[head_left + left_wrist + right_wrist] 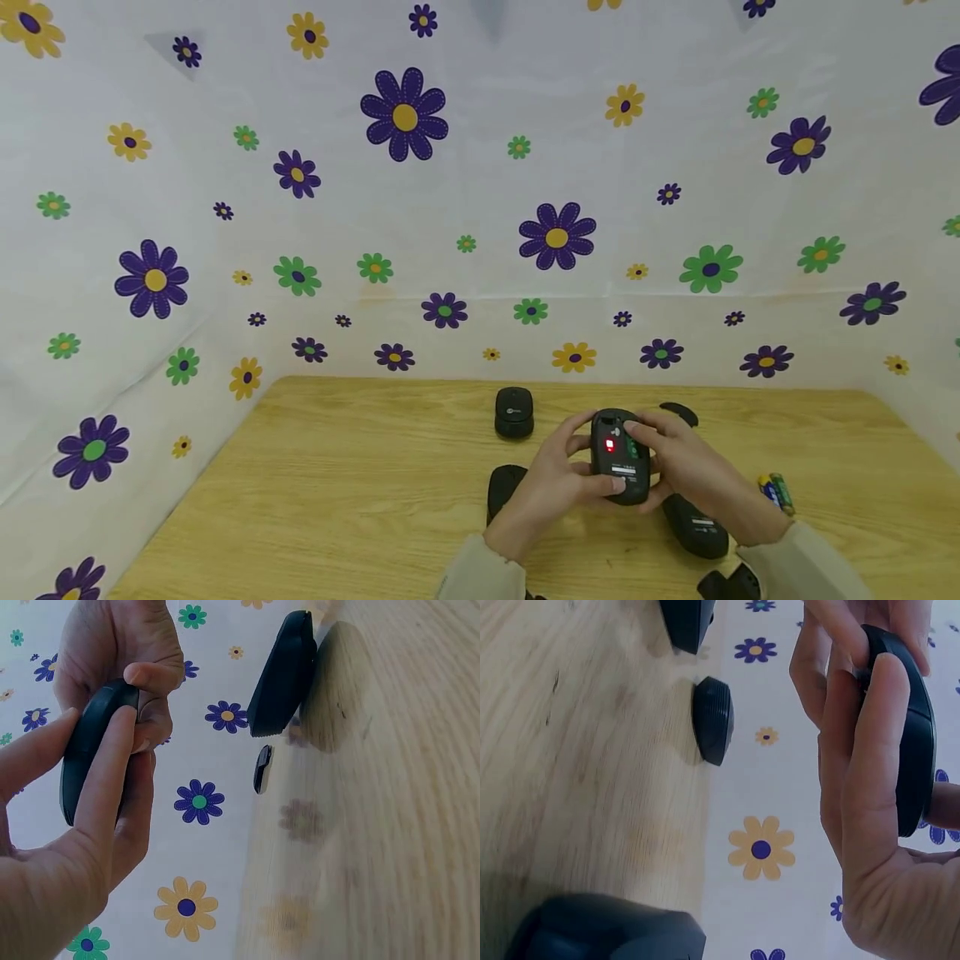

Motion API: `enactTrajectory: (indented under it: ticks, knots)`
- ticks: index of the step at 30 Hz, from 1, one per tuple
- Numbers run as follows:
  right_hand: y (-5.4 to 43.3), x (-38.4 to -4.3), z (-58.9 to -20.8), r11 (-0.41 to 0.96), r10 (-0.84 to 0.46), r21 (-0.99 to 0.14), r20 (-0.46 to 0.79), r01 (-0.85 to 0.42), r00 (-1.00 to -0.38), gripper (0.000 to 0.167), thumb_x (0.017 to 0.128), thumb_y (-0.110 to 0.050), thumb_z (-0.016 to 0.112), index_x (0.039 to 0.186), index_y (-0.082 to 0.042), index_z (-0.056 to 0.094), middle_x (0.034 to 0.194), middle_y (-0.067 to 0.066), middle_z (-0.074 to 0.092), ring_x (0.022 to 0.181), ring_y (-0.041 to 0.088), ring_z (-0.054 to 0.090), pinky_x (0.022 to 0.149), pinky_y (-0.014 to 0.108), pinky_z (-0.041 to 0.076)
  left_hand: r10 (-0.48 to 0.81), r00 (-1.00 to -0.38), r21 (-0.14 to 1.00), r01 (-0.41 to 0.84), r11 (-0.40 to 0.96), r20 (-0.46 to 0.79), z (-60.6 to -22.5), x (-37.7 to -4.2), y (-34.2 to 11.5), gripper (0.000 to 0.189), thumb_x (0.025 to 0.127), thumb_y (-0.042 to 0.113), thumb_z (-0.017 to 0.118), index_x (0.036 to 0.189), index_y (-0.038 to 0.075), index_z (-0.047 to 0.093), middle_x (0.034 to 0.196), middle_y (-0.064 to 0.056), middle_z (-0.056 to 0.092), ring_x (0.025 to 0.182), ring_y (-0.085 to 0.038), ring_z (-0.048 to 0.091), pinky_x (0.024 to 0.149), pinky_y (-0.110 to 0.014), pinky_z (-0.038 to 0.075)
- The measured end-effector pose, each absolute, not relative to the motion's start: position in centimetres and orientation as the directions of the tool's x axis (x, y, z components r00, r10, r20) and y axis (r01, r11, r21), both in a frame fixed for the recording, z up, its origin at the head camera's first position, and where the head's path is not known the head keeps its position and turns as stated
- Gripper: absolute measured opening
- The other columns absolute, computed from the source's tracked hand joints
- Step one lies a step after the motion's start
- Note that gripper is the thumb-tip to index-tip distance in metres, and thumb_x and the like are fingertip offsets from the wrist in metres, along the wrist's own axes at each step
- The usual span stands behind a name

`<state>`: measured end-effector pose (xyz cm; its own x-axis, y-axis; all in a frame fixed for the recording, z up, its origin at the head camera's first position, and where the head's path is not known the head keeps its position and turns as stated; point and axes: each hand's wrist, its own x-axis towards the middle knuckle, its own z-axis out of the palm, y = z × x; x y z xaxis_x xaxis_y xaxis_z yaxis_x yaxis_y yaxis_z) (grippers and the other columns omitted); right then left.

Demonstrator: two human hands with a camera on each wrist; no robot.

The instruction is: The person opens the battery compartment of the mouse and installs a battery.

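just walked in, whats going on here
A person is holding a black plastic computer mouse underside up, its red light lit. The left hand grips one side; the right hand holds the other, its thumb at what looks like a green battery set in the mouse. Two loose cylindrical batteries and a curved black piece lie on the wood-grain table.

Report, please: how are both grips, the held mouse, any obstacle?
Left grip and right grip holding computer mouse. Underside showing, red light lit. Nothing visibly blocking.

Print (624, 470) on held mouse (620, 457) too small to read; left hand (557, 477) partly hides second mouse (504, 483).
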<state>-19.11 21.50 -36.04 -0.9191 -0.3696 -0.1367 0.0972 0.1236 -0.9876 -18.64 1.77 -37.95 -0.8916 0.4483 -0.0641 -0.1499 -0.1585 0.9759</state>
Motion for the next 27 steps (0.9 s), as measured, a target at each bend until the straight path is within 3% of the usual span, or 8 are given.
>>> enactTrajectory:
  ticks: [7, 15, 27]
  knots:
    - [22.2, -19.7, -36.0, 0.158, -0.347, -0.979, -0.174, 0.125, -0.922, 0.058, 0.108, -0.013, 0.038, 0.152, 0.017, 0.014, 0.12, 0.029, 0.05, 0.087, 0.029, 0.07, 0.061, 0.047, 0.064, 0.44, -0.895, 0.971, -0.163, -0.173, -0.071, -38.0, -19.5, 2.6, 0.083, 0.083, -0.019, 0.068, 0.153, 0.017, 0.042, 0.132, -0.009, 0.057, 0.103, -0.025, 0.067, 0.08, -0.045, 0.063]
    - [24.4, -20.6, -36.3, 0.174, -0.304, -0.975, -0.188, 0.139, -0.934, 0.066, 0.11, -0.016, 0.034, 0.154, 0.014, -0.004, 0.135, 0.038, 0.035, 0.089, 0.024, 0.066, 0.067, 0.044, 0.064, 0.428, -0.899, 0.964, -0.186, -0.188, -0.09, -38.0, -20.6, 4.3, 0.075, 0.084, -0.018, 0.066, 0.148, 0.018, 0.05, 0.13, -0.009, 0.057, 0.096, -0.026, 0.068, 0.085, -0.047, 0.061]
    - [25.9, -22.1, -36.6, 0.162, -0.276, -0.977, -0.179, 0.138, -0.944, 0.067, 0.11, -0.018, 0.038, 0.157, 0.009, -0.001, 0.142, 0.038, 0.03, 0.093, 0.02, 0.065, 0.072, 0.043, 0.064, 0.319, -0.938, 0.953, -0.21, -0.221, -0.133, -38.5, -21.8, 6.0, 0.06, 0.085, -0.017, 0.066, 0.137, 0.012, 0.059, 0.116, -0.01, 0.059, 0.089, -0.025, 0.069, 0.082, -0.043, 0.062]
